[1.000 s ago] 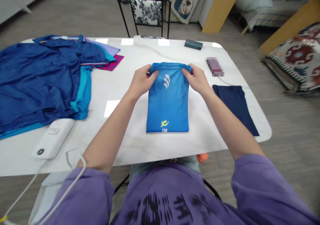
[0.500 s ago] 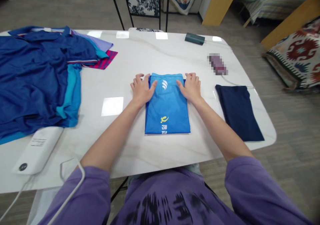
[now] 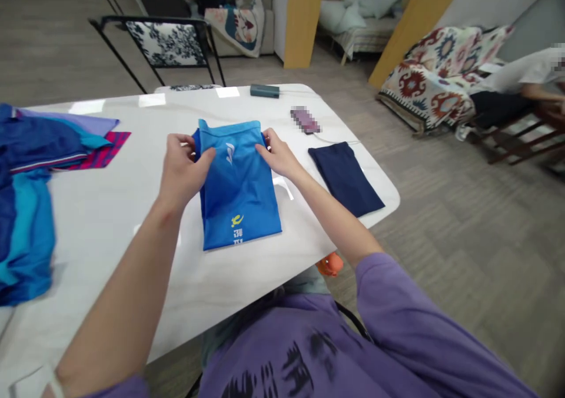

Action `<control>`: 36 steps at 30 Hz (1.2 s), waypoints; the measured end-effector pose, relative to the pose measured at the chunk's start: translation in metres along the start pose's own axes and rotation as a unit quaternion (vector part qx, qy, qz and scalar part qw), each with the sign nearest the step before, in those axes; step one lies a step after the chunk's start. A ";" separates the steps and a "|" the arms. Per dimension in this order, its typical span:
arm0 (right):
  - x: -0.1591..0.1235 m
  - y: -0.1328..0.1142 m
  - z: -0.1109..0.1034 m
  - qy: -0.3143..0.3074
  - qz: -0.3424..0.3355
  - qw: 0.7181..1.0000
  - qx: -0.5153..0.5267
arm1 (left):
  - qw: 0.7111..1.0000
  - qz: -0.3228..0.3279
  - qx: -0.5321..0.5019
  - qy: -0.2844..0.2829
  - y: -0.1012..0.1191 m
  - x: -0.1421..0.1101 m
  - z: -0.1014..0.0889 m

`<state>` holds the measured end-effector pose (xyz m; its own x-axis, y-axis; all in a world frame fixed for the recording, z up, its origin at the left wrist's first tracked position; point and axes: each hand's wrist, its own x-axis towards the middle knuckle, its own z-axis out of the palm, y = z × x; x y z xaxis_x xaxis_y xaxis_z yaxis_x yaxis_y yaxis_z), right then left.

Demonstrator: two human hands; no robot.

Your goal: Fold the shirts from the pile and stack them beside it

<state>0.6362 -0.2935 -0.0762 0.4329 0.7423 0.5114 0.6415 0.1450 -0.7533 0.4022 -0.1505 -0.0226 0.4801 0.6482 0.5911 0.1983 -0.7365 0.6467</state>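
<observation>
- White surface (image 3: 110,209): folded blue jersey (image 3: 238,192) now lifted at its 12 o'clock edge, no longer pressed flat.
- Left hand (image 3: 183,168) and right hand (image 3: 278,153) each have a closed grip pinching a top corner.

A home living area: a white bench (image 3: 110,221) on wood-look flooring, a floral-cushioned chair (image 3: 165,42) at its far edge, a patterned throw over a sofa (image 3: 435,71), and bedding (image 3: 359,18) beyond wooden posts.

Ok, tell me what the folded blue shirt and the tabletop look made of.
Folded blue shirt: likely smooth synthetic sports knit, given its slight sheen and printed logos. Tabletop: glossy white, faintly veined, reflecting ceiling lights; possibly marble or a marble-look slab.
</observation>
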 end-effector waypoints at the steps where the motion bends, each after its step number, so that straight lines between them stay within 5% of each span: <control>1: -0.012 -0.008 -0.015 0.018 -0.018 0.999 0.023 | 0.999 0.023 -0.032 0.001 0.020 -0.008 -0.003; 5: -0.066 -0.041 -0.091 0.078 -0.076 0.991 0.074 | 0.983 0.149 -0.100 0.022 0.107 -0.037 -0.006; 9: -0.122 -0.067 -0.174 0.148 -0.141 0.978 0.044 | 0.948 0.290 -0.124 0.043 0.180 -0.053 0.014; 14: -0.160 -0.063 -0.268 0.223 -0.118 0.966 -0.056 | 0.946 0.280 -0.160 -0.029 0.233 -0.057 0.070; 19: -0.137 0.014 -0.306 0.210 -0.054 0.971 -0.102 | 0.963 0.182 -0.160 -0.122 0.209 -0.027 0.166; 22: -0.114 0.075 -0.293 0.195 0.032 0.966 -0.166 | 0.973 0.100 -0.125 -0.164 0.167 -0.006 0.223; 25: -0.109 0.119 -0.260 0.171 0.098 0.943 -0.267 | 0.985 0.062 -0.006 -0.162 0.122 0.000 0.250; 27: -0.119 0.134 -0.231 0.131 0.094 0.937 -0.310 | 0.985 0.084 0.051 -0.145 0.094 -0.003 0.245; 30: -0.143 0.146 -0.189 0.046 0.064 0.944 -0.321 | 0.983 0.095 0.073 -0.141 0.052 -0.009 0.203; 33: -0.166 0.151 -0.162 -0.002 0.048 0.941 -0.334 | 0.986 0.047 0.097 -0.129 0.014 -0.021 0.127; 36: -0.176 0.160 -0.158 0.001 0.043 0.940 -0.338 | 0.988 -0.007 0.132 -0.074 -0.017 -0.051 0.031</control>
<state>0.7626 -0.5042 -0.2211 0.5016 0.7314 0.4620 0.8601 -0.3647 -0.3566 0.4011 -0.1770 -0.0781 0.5912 0.6376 0.4939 0.4128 -0.7653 0.4938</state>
